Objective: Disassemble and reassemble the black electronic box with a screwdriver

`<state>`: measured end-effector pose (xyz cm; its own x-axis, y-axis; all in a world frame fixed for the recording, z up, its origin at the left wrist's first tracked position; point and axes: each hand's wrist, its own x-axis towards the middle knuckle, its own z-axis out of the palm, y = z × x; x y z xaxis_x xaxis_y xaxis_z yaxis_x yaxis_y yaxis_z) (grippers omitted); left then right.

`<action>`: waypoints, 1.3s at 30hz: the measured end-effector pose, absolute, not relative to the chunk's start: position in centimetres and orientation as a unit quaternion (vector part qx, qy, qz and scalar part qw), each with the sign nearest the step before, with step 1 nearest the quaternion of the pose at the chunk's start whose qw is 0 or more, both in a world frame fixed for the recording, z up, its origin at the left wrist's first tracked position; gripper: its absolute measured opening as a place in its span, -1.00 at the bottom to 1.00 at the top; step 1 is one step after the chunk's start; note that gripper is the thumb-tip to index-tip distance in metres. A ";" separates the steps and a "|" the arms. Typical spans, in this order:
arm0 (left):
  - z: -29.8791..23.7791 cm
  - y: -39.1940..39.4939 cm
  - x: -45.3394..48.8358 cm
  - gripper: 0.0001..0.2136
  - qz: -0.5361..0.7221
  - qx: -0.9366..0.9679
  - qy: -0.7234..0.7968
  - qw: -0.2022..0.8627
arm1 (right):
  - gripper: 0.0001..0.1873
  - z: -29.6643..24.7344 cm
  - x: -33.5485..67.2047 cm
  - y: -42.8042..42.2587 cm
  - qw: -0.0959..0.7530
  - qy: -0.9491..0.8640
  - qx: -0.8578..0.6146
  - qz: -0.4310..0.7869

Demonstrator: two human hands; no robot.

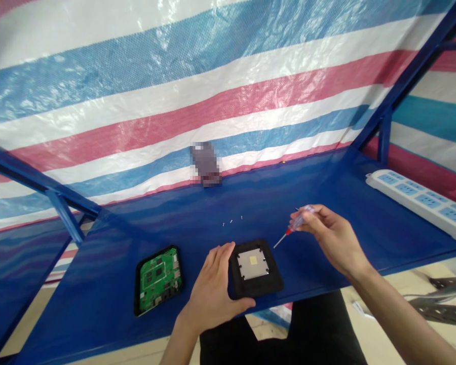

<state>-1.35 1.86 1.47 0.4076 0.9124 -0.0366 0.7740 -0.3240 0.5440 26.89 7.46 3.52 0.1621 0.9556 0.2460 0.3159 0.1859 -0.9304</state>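
We're looking down on a blue steel bench top (110,296), and the action is right in the middle. The left hand (212,290) is spread wide over the near-left corner of a black square housing (255,268), fingers along its left side and thumb stretched along the near edge. That looks like a bracing hold, keeping the housing from sliding on the smooth steel. The housing lies directly under that hand, with a silver metal plate (253,263) facing up and a small yellow square (254,260) at its centre.

Over on the right, the right hand (329,235) pinches a small screwdriver (294,226) between thumb and fingertips. It has a clear handle and a red collar, and its thin shaft angles down toward the housing, its tip just off the housing's right side and not touching. The light pinch seems to favour fine control.

Three tiny screws (231,221) sit together on the bench just beyond the housing, close at hand. To the left, a green circuit board (158,280) lies in a black tray (139,289), and a white power strip (410,203) runs along the far right.
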 end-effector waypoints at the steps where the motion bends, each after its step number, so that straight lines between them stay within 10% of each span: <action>1: 1.4 1.8 -1.4 -0.05 0.137 0.804 0.523 0.247 | -0.62 3.8 26.3 7.1 0.535 -0.555 -0.547 0.327; 39: 1.7 1.8 -1.3 -0.08 0.118 0.821 0.503 0.243 | -0.78 4.4 22.2 4.5 0.536 -0.654 -0.492 0.206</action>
